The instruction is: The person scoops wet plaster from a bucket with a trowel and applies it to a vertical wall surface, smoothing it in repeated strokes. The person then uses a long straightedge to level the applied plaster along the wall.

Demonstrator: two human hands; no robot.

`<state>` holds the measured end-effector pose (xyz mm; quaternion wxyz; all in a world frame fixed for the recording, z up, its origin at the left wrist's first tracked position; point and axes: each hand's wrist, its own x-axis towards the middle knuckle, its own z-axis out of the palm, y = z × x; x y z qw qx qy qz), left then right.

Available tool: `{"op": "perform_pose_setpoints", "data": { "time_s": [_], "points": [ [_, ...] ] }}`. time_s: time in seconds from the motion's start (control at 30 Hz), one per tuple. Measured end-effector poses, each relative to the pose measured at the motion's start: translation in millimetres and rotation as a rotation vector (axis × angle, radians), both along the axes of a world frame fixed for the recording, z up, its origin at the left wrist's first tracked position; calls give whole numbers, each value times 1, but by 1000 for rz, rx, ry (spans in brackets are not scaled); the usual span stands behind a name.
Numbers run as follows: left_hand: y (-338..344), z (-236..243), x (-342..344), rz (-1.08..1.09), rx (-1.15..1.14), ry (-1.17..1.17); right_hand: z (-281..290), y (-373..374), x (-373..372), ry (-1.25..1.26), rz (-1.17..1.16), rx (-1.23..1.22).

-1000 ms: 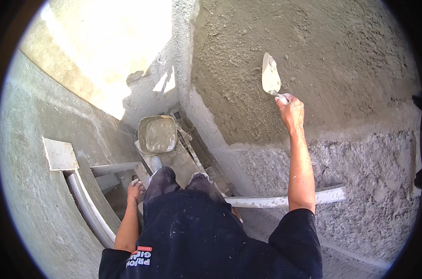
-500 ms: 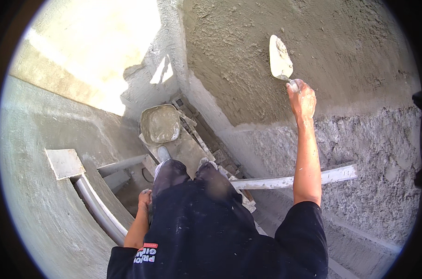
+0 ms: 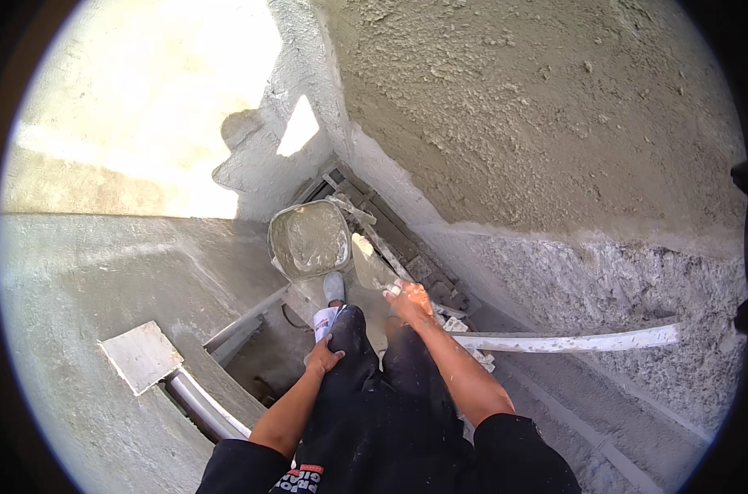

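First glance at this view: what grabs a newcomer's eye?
Probably the glaring sunlit patch at upper left. Next, near the centre, the trowel held in the right hand, just right of a tub of grey mix. Then the broad, rough, grey-brown coating on the surface at upper right.

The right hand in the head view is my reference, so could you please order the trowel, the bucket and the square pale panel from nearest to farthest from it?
1. Trowel: nearest, gripped in the right hand.
2. Bucket: ahead and to the hand's left, beyond the blade.
3. Square pale panel: farthest, well over on the left side.
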<state>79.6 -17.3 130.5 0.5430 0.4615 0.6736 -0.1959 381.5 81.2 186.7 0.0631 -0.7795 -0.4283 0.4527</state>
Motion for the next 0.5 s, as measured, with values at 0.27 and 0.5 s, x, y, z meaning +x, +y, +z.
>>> {"op": "perform_pose_setpoints", "data": {
  "time_s": [0.27, 0.5],
  "points": [
    [39, -55, -8, -570, -170, 158, -228, 74, -148, 962, -659, -536],
    [73, -123, -7, -604, -69, 296, -397, 129, -201, 444, -79, -238]
  ]
}}
